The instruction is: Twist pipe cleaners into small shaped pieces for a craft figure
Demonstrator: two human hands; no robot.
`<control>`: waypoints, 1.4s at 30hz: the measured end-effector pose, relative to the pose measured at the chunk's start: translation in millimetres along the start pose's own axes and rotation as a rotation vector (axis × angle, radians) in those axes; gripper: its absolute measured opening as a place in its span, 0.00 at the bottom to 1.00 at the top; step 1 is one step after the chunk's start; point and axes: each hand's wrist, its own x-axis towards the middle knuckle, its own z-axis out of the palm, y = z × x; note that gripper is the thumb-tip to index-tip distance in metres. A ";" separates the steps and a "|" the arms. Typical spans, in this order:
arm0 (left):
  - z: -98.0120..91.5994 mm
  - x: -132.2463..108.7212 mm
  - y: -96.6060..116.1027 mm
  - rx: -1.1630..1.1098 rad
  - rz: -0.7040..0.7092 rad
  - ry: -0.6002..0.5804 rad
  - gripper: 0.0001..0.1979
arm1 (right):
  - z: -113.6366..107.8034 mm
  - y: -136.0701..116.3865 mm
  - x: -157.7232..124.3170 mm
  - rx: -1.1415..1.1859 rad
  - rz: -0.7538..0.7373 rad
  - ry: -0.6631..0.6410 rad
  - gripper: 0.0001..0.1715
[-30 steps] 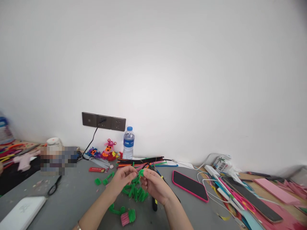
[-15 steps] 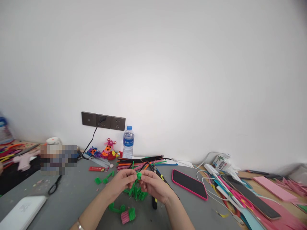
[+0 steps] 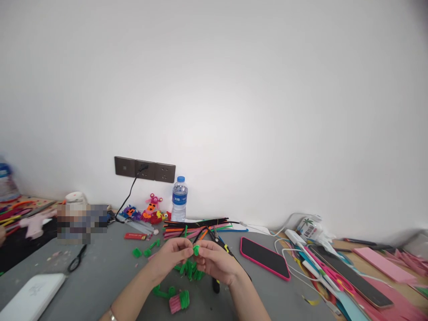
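A small green coil of pipe cleaner (image 3: 196, 250) is pinched between my two hands above the grey table mat. My left hand (image 3: 175, 255) grips its left side with thumb and forefinger, and my right hand (image 3: 216, 261) holds it from the right. Beneath them lies a heap of short green pipe cleaner pieces (image 3: 192, 270), partly hidden by my hands. Closer to me rests a pink and green bundle of pipe cleaner (image 3: 179, 302), touching or beside a bent green piece (image 3: 163, 292). Pliers (image 3: 216, 284) with black and yellow handles lie partly under my right hand.
Long coloured pipe cleaners (image 3: 194, 228) lie behind my hands, near a water bottle (image 3: 179, 200) at the wall. A pink-cased phone (image 3: 265, 258) is to the right, with cables and pink scissors (image 3: 341, 281) beyond. A white box-like device (image 3: 33, 296) sits at the left front.
The green coil has turned slightly and shifted a little to the right between my fingers. Both hands keep their pinch, and the objects on the table stay where they were.
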 end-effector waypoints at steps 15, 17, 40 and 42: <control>6.2 5.3 -13.5 0.157 0.466 0.244 0.12 | 23.0 9.4 8.6 0.202 -0.092 0.116 0.18; 6.6 4.7 -13.4 0.168 0.471 0.245 0.11 | 21.7 9.2 8.2 0.220 -0.078 0.103 0.18; 5.8 -2.8 6.8 -0.024 0.122 -0.035 0.16 | 12.2 -4.8 -5.2 -0.002 0.018 -0.078 0.15; 6.5 -2.6 7.1 -0.020 0.126 -0.041 0.17 | 12.0 -4.8 -5.1 -0.010 0.028 -0.070 0.15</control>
